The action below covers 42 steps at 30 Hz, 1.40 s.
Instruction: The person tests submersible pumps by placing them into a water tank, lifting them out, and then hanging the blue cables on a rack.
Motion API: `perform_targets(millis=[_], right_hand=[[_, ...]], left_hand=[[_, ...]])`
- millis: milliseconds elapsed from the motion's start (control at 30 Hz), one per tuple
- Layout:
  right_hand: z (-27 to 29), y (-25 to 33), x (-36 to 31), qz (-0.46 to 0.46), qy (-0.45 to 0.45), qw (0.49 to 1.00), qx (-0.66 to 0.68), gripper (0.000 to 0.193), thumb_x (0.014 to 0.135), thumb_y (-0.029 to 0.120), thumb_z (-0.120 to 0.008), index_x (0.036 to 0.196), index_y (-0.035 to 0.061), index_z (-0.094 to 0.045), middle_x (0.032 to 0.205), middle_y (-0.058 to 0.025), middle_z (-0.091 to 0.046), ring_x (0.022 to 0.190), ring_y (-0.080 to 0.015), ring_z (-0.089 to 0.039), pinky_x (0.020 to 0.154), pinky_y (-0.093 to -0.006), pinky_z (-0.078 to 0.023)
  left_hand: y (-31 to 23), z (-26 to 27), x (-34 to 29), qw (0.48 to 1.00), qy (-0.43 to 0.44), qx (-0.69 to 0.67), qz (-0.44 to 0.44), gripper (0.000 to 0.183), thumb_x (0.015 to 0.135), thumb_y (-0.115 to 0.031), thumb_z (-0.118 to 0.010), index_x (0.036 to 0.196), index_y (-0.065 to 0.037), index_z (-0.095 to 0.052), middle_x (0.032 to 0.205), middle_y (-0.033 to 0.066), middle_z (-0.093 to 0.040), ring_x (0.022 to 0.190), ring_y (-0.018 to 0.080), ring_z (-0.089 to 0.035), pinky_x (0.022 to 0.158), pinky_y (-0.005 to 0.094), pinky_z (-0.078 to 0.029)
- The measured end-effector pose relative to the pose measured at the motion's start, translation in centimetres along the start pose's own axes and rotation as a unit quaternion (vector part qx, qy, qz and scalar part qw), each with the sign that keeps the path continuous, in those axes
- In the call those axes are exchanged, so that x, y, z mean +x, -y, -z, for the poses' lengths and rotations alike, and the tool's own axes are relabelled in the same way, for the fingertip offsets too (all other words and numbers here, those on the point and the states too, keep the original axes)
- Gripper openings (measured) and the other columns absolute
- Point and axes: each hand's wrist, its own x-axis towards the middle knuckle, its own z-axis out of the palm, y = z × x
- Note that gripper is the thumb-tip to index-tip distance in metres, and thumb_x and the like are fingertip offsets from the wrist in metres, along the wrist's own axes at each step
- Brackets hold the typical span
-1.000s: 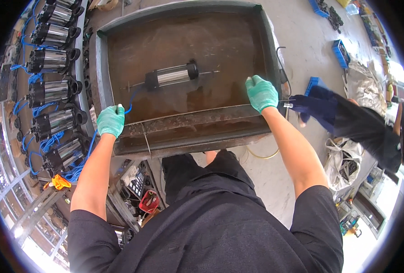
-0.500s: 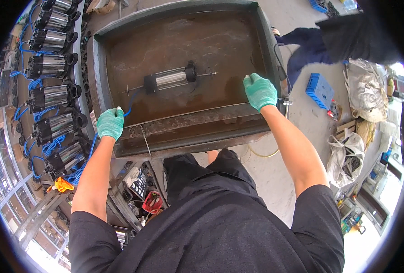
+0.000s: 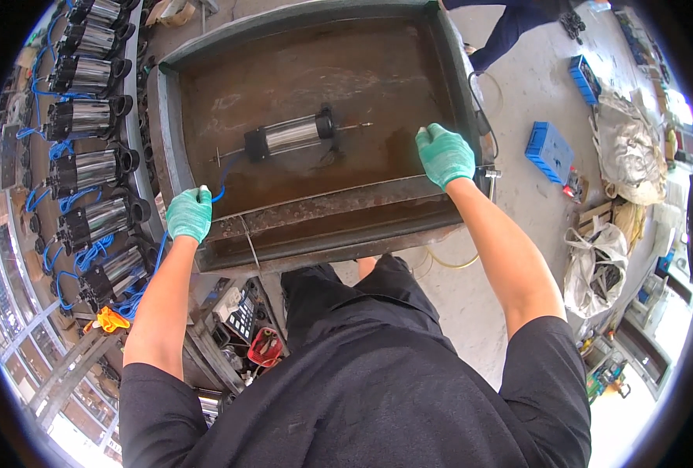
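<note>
A steel cylinder unit [image 3: 292, 136] with black end caps and a thin rod at each end lies in brownish liquid in a wide metal tank [image 3: 171, 129]. From its left end a blue cable [image 3: 220, 192] runs to my left hand [image 3: 190, 213]. That hand, in a green glove, is closed at the tank's near left corner, and the cable passes at its fingers. My right hand [image 3: 446, 156], gloved alike, is closed over the near right part of the tank, apart from the unit. Whatever it may hold is hidden.
Several similar steel units [image 3: 89, 121] with blue cables line a rack at left. A dark metal bar [image 3: 323, 204] crosses the tank's near side. Blue crates [image 3: 549, 152] and white sacks [image 3: 596, 269] stand on the floor at right. Another person's leg [image 3: 510, 31] shows at top right.
The other person at upper right has moved away toward the top edge, uncovering a further blue crate. My hands and the unit in the tank stay nearly still.
</note>
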Motion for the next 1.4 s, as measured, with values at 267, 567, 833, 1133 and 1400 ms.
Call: perform_targets(millis=[267, 567, 833, 1133, 1400], right_hand=[[0.2, 0.3, 0.1, -0.011, 0.004, 1.000, -0.001, 0.040, 0.102, 0.044, -0.045, 0.103, 0.0116, -0.070, 0.097, -0.0224, -0.073, 0.095, -0.0440, -0.069, 0.086, -0.0532, -0.054], [0.5, 0.7, 0.2, -0.016, 0.005, 1.000, -0.007, 0.041, 0.103, 0.044, -0.045, 0.107, 0.0119, -0.070, 0.100, -0.0223, -0.073, 0.097, -0.0434, -0.068, 0.088, -0.0524, -0.054], [0.6, 0.6, -0.3, -0.035, 0.002, 0.999, 0.007, 0.041, 0.103, 0.044, -0.045, 0.106, 0.0120, -0.070, 0.098, -0.0216, -0.073, 0.096, -0.0429, -0.068, 0.087, -0.0521, -0.054], [1.0, 0.5, 0.1, -0.031, 0.009, 0.999, 0.039, 0.037, 0.102, 0.042, -0.047, 0.101, 0.0126, -0.069, 0.096, -0.0194, -0.073, 0.093, -0.0407, -0.070, 0.083, -0.0516, -0.054], [1.0, -0.3, -0.1, -0.021, 0.000, 0.996, 0.089, 0.036, 0.102, 0.038, -0.045, 0.102, 0.0109, -0.069, 0.099, -0.0149, -0.074, 0.094, -0.0365, -0.071, 0.083, -0.0494, -0.055]], left_hand=[[0.0, 0.1, 0.0, 1.000, -0.007, 0.001, -0.016, 0.044, 0.101, -0.041, -0.046, 0.093, -0.008, -0.073, 0.101, 0.0193, -0.071, 0.097, 0.0424, -0.066, 0.086, 0.0527, -0.051], [0.4, 0.1, -0.1, 0.999, -0.011, -0.011, -0.031, 0.034, 0.100, -0.037, -0.049, 0.103, -0.009, -0.070, 0.105, 0.0168, -0.071, 0.099, 0.0400, -0.067, 0.086, 0.0504, -0.053], [-1.0, -1.7, 1.0, 0.960, -0.107, -0.246, -0.079, 0.022, 0.094, -0.008, -0.062, 0.116, -0.007, -0.062, 0.098, 0.0163, -0.070, 0.087, 0.0298, -0.069, 0.082, 0.0381, -0.054], [-16.7, -2.5, 6.0, 0.928, 0.151, -0.334, -0.071, 0.015, 0.098, -0.011, -0.057, 0.111, -0.005, -0.060, 0.092, 0.0091, -0.067, 0.078, 0.0172, -0.065, 0.066, 0.0337, -0.054], [-25.2, -2.7, 7.5, 0.731, 0.299, -0.593, 0.155, 0.015, 0.099, -0.013, -0.060, 0.113, -0.011, -0.054, 0.098, 0.0075, -0.060, 0.081, 0.0248, -0.065, 0.062, 0.0398, -0.059]])
